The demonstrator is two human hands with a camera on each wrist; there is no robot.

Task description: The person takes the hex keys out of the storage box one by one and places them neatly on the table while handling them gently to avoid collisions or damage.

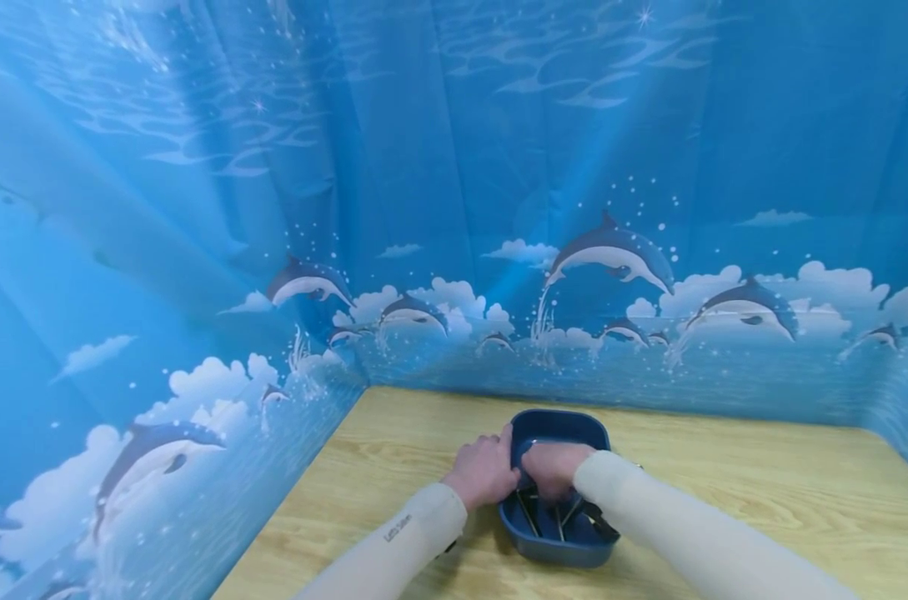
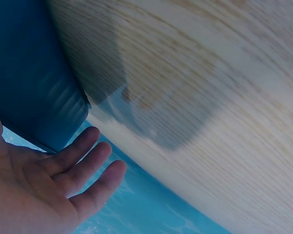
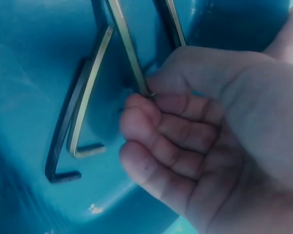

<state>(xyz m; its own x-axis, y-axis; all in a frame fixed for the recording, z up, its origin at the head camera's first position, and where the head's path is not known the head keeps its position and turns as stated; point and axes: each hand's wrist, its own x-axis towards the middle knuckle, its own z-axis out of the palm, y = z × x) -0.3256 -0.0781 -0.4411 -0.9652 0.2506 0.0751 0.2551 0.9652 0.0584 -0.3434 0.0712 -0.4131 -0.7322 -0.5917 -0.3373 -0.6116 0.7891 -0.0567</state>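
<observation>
Lower centre of the head view, the right hand [image 1: 559, 469] pinches a hex key [image 3: 129, 48] near its tip, inviting slips; the left hand [image 1: 485, 468], fingers loosely extended, might let the basin [image 1: 562, 552] skid.

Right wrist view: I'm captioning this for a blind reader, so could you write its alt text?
The person's right grip pinches a slim metal rod inside a blue container. Two L-shaped metal keys lie at picture left, and another rod, partly hidden, shows at the top.

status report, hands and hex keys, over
Left hand holding blue bin. Right hand inside, pinching a hex key. Other hex keys lie close by.
</observation>
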